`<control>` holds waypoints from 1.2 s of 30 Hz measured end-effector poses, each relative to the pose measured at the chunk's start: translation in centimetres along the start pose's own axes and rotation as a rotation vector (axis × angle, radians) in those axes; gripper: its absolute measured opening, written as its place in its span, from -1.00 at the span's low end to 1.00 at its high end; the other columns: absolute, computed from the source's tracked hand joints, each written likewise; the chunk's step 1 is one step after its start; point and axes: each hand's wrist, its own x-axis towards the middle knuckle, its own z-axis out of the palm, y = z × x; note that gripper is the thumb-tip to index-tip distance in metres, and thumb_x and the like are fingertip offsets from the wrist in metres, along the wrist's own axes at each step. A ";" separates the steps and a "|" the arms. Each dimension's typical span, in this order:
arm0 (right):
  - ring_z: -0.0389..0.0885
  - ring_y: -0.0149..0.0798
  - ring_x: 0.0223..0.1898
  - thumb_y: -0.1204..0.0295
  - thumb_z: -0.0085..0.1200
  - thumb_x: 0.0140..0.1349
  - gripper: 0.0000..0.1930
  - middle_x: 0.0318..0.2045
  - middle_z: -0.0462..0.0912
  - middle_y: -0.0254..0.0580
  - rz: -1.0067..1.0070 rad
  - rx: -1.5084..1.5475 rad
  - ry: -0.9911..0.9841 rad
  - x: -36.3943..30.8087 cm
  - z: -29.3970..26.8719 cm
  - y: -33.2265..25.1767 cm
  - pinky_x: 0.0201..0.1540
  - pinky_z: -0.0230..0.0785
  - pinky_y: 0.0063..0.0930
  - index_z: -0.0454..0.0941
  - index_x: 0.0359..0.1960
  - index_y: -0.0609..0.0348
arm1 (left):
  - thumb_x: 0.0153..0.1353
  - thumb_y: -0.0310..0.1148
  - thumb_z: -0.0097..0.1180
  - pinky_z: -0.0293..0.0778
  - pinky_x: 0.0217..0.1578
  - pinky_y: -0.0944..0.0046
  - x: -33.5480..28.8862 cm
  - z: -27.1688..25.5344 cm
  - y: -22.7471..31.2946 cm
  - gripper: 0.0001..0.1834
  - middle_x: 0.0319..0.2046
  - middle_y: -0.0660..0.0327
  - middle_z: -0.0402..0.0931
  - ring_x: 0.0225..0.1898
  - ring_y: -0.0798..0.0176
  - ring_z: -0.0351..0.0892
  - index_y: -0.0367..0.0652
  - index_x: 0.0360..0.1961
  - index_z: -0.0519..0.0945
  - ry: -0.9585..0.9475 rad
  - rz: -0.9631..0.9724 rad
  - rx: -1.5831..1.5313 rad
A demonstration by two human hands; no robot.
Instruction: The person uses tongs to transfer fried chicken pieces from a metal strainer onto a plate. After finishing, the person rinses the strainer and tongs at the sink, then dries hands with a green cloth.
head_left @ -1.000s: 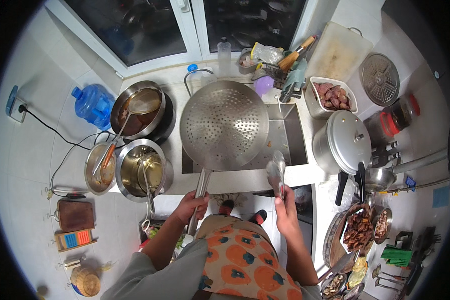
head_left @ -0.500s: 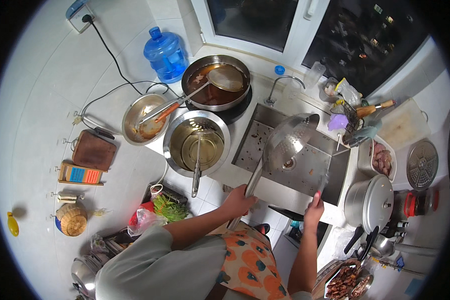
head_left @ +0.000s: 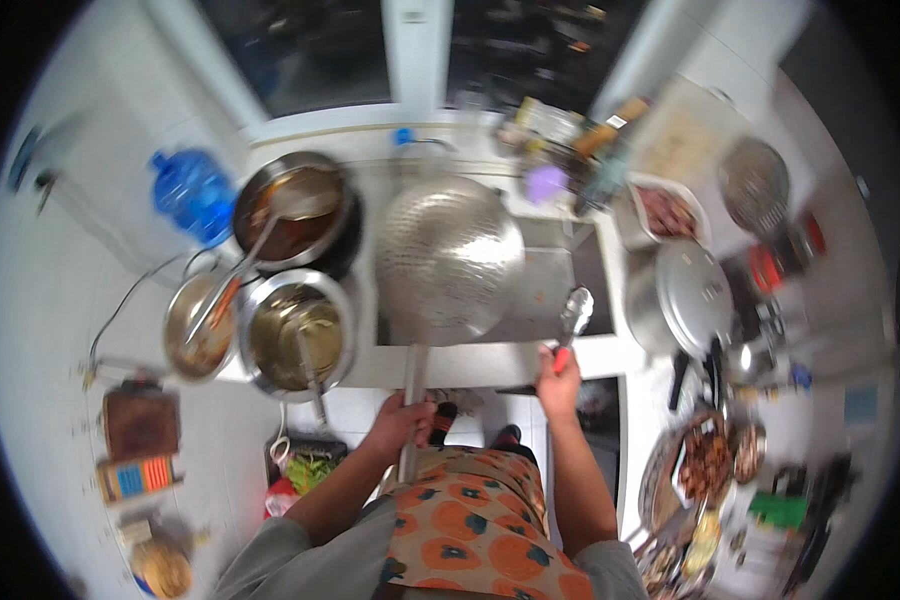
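Note:
My left hand (head_left: 398, 428) is wrapped round the long handle of a large perforated metal strainer (head_left: 452, 262), a round bowl full of small holes. It is held up over the left part of the sink (head_left: 550, 330) and hides much of the basin. In my right hand (head_left: 560, 385), a metal utensil (head_left: 576, 312) with a red handle points up in front of the sink's right part. Its shiny head is blurred, so its exact kind is unclear. Strainer and utensil are apart.
To the left stand a pan of dark broth (head_left: 295, 235) with a fine skimmer across it, a basin of yellowish liquid (head_left: 295, 345), a stained bowl (head_left: 195, 320) and a blue water jug (head_left: 192, 195). On the right are a lidded pot (head_left: 685, 295) and a tub of raw meat (head_left: 667, 212).
My view has turned, so the counter appears shifted left and levelled. The strainer now shows its bowl more face-on. The red-handled utensil remains in my right hand.

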 end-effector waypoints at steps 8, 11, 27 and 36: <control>0.59 -0.37 -0.25 0.43 0.31 0.45 -0.68 -0.24 0.63 -0.30 -0.247 0.313 0.191 -9.5 -9.0 -5.2 -0.18 0.49 -0.44 0.49 0.10 0.27 | 0.39 -0.43 0.22 0.38 -0.76 0.20 3.5 4.2 -2.6 -0.77 -0.63 0.33 0.34 -0.75 0.32 0.36 -0.09 0.02 0.49 -0.697 0.016 -0.136; 0.48 -0.39 -0.24 0.40 0.39 0.40 -0.58 -0.28 0.59 -0.26 -0.027 0.421 0.180 -13.0 -14.0 -4.4 -0.12 0.46 -0.39 0.48 0.18 0.20 | 0.49 -0.45 0.13 0.43 -0.74 0.13 4.2 7.7 -4.4 -0.76 -0.58 0.26 0.36 -0.77 0.28 0.34 -0.15 0.08 0.40 -0.879 -0.064 -0.190; 0.69 0.11 0.13 0.38 0.31 0.43 -0.49 -0.01 0.67 0.13 0.091 0.417 0.287 -29.5 -28.4 10.0 0.17 0.52 -0.11 0.34 0.27 0.27 | 0.53 -0.36 0.01 0.32 -0.77 0.33 -3.7 23.2 -18.1 -0.80 -0.61 0.41 0.27 -0.74 0.47 0.24 -0.03 0.11 0.47 -0.657 -0.018 0.000; 0.75 -0.38 -0.35 0.61 0.28 0.38 -0.70 -0.23 0.71 -0.19 0.378 0.812 0.056 -31.6 -30.2 10.3 -0.54 0.50 -0.49 0.43 0.04 0.25 | 0.36 -0.42 0.20 0.35 -0.60 0.26 -8.0 24.2 -21.6 -0.83 -0.58 0.38 0.35 -0.61 0.36 0.36 -0.06 -0.06 0.54 -0.655 -0.087 -0.056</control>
